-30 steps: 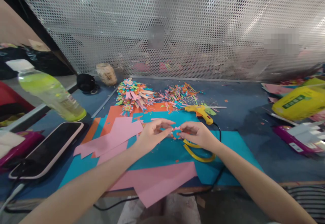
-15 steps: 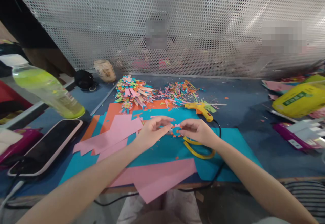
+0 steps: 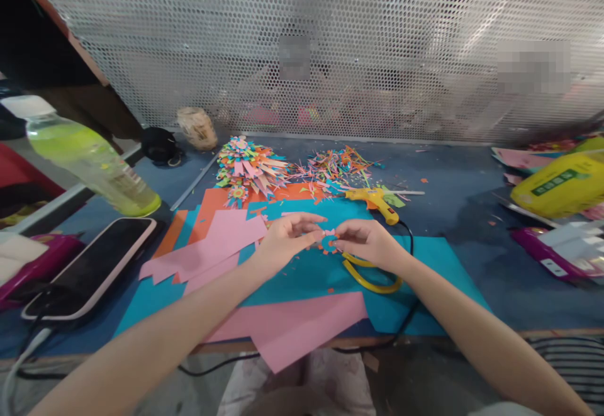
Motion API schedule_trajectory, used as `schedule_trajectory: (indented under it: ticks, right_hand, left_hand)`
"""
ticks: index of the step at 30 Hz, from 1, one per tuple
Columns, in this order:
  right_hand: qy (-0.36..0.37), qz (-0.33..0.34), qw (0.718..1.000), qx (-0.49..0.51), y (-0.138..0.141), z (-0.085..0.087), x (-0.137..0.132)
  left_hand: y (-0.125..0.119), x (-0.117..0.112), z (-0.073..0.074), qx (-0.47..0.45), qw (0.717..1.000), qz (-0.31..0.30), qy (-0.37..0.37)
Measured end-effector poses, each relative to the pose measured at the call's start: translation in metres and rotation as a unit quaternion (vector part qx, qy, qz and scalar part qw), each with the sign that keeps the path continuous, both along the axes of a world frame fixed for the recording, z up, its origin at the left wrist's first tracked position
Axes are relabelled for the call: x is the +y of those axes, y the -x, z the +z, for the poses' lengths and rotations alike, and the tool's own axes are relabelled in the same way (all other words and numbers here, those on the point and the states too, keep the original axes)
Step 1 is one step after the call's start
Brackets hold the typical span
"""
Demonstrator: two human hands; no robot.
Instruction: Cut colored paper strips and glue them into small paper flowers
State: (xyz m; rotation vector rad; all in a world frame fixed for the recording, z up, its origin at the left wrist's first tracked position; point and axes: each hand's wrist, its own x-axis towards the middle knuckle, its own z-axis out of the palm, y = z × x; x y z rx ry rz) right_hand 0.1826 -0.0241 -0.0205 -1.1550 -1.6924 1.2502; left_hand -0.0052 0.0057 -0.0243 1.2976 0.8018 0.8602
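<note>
Between my two hands is a small paper flower (image 3: 329, 241) in blue, pink and orange. My left hand (image 3: 291, 236) pinches its left edge with thumb and fingertips. Thumb and fingers of my right hand (image 3: 365, 241) close on its right edge. Under my right wrist lie yellow-handled scissors (image 3: 372, 282), their blades hidden. Blue paper sheets (image 3: 278, 287) spread below both hands, with pink paper pieces (image 3: 212, 243) to the left and a pink sheet (image 3: 292, 328) at the front edge. A yellow glue gun (image 3: 374, 201) rests just beyond my right hand.
Behind the papers stand a heap of fringed paper flowers (image 3: 250, 170) and a pile of thin paper scraps (image 3: 337, 167). On the left are a drink bottle (image 3: 94, 158) and a phone (image 3: 94, 268). A yellow packet (image 3: 561, 183) sits right. Perforated metal (image 3: 353, 44) closes the back.
The view has shifted slightly. Both hands keep their hold on the paper flower, with hardly any movement of the fingers.
</note>
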Motion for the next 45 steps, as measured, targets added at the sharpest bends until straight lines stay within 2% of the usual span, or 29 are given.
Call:
schedule_trajectory:
  ticks: [9,16,22,25,28,34,45]
  right_hand:
    - [0.005,0.003,1.0,0.003,-0.0018,-0.0034,0.0]
    - [-0.001,-0.016,1.0,-0.007,-0.0023,-0.0029,0.0013]
    - [0.007,-0.026,0.999,0.027,-0.0044,-0.0018,0.0028]
    - [0.003,-0.02,0.999,0.048,-0.0053,-0.0011,0.0024]
    - [-0.007,-0.01,0.999,0.032,-0.0048,0.0008,0.0006]
    - [-0.049,0.001,0.999,-0.009,-0.0025,0.0037,-0.0008]
    - [-0.06,0.004,0.998,-0.027,-0.0037,-0.0004,-0.0001]
  left_hand:
    - [-0.0029,0.0015,-0.0015,-0.107,0.989,0.006,0.1]
    - [-0.0009,0.0006,0.0051,-0.146,0.981,0.021,0.126]
    - [0.0028,0.0045,0.003,-0.142,0.986,0.022,0.079]
    - [0.0044,0.0051,0.0029,-0.072,0.997,0.025,0.014]
    - [0.0038,0.0021,0.0045,-0.012,0.999,0.002,-0.04]
    - [-0.0014,-0.0045,0.0061,-0.001,0.999,-0.028,-0.025]
    - [0.0002,-0.0025,0.0034,-0.005,0.999,-0.043,-0.002]
